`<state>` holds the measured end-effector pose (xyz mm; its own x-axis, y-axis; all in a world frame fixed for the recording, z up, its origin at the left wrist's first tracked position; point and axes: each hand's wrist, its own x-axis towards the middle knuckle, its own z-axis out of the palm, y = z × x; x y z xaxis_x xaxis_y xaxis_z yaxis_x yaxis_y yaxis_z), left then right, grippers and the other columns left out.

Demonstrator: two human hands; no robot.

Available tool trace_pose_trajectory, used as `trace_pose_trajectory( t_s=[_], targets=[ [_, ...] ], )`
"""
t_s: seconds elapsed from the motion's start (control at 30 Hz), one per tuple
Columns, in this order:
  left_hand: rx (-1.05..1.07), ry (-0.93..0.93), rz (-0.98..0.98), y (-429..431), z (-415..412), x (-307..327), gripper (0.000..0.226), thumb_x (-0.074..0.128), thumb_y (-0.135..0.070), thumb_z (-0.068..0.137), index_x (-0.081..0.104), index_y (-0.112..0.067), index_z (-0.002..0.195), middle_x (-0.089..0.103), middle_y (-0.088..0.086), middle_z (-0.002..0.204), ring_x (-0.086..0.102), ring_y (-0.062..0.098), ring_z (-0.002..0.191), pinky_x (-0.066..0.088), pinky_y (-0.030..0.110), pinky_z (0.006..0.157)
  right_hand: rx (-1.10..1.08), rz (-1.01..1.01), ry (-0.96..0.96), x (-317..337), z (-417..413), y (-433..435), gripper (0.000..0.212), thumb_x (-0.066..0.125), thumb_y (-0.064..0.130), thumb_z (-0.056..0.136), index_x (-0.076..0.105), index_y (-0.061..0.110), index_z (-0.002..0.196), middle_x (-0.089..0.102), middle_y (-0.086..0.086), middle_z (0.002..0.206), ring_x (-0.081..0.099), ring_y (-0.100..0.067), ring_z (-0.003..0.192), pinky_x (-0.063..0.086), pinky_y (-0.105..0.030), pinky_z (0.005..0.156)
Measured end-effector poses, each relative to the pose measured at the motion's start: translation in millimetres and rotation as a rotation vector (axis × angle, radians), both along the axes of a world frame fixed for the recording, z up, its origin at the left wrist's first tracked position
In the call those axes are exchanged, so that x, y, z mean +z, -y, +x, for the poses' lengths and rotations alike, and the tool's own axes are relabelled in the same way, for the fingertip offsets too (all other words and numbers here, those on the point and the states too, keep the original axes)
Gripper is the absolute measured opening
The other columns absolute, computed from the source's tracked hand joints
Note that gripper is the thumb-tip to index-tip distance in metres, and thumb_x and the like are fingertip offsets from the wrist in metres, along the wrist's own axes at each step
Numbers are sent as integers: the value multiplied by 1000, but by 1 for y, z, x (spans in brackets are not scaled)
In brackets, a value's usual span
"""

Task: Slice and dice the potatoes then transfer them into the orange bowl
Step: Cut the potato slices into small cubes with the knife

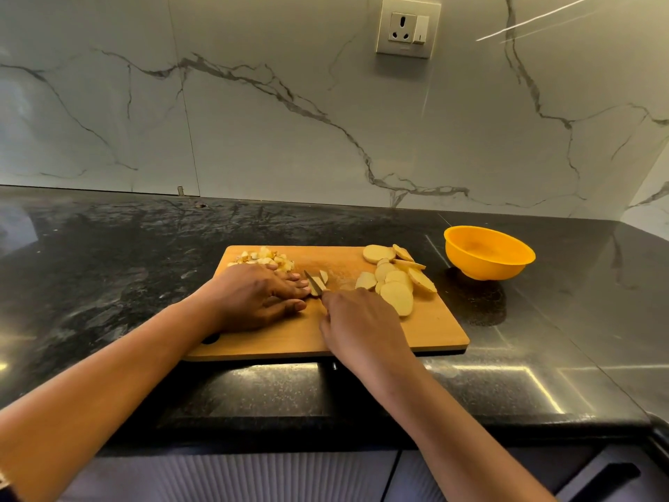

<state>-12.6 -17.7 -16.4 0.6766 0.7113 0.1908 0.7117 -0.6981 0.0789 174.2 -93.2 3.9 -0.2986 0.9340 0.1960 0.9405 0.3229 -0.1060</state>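
A home kitchen: a polished black stone countertop (108,248) runs along a white, marble-veined backsplash (253,121) with a wall socket and switch (407,27) set in it. Ribbed cabinet fronts (235,476) sit below the counter edge, and a wooden cutting board (434,327) carries sliced potato (396,284) beside an orange bowl (481,268)

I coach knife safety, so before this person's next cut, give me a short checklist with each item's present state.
1. Left hand presses the potato piece steady: ok.
2. Left fingertips clear of the knife: not ok, they are straight and right beside the blade.
3. Right hand grips the knife: ok.
4. Cutting board seated flat: cannot tell.
5. Orange bowl empty, beside the board: ok.
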Motion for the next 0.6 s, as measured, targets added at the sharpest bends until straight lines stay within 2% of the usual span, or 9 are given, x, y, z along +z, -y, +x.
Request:
trace_pose_trajectory(
  t_s=[0.13, 0.23, 0.33, 0.43, 0.5, 0.57, 0.6],
  targets=[
    [-15, 14, -12, 0, 0, 1, 92, 4, -86, 70, 50, -34, 130, 45, -21, 136, 35, -6, 129, 18, 15, 110, 17, 7, 9, -2, 13, 12, 34, 41, 30, 100, 52, 21, 131, 62, 0, 104, 55, -16, 89, 39, -27, 65],
    [-1, 21, -17, 0, 1, 1, 71, 21, -73, 79, 52, -33, 129, 48, -19, 135, 37, -6, 129, 20, 17, 112, 39, 27, -14, -3, 25, 32, 37, 39, 31, 100, 49, 25, 135, 63, 1, 106, 56, -16, 92, 40, -27, 66],
    [7, 86, -39, 0, 1, 1, 72, 26, -75, 76, 57, -32, 124, 53, -18, 130, 43, -5, 125, 31, 25, 112, 50, 14, -64, 3, 35, 44, 40, 39, 32, 100, 43, 32, 140, 63, 3, 105, 55, -13, 91, 44, -27, 69],
    [3, 225, -79, 2, 0, -1, 66, 35, -75, 75, 63, -32, 117, 61, -17, 121, 53, -3, 116, 39, 24, 105, 16, 23, -143, 11, 45, 44, 41, 42, 34, 99, 42, 36, 140, 63, 8, 97, 56, -7, 82, 49, -23, 68],
    [20, 342, -67, 1, -1, 0, 54, 44, -66, 77, 66, -32, 112, 65, -15, 115, 59, -1, 109, 45, 20, 97, -34, 89, -190, 15, 51, 30, 40, 44, 33, 99, 45, 36, 139, 63, 9, 93, 54, -4, 74, 44, -17, 58],
    [53, 425, -2, -3, 3, 4, 42, 56, -57, 81, 64, -31, 113, 65, -12, 114, 62, 5, 106, 47, 14, 89, -95, 183, -222, 16, 52, 6, 41, 45, 30, 99, 45, 31, 140, 67, 6, 98, 49, -3, 69, 34, -13, 50],
    [71, 433, 18, -6, 6, 8, 36, 59, -48, 85, 62, -30, 116, 64, -9, 117, 61, 9, 109, 45, 14, 90, -128, 226, -247, 16, 51, -6, 42, 45, 29, 99, 44, 29, 141, 69, 4, 102, 48, -3, 69, 30, -12, 49]
  ],
)
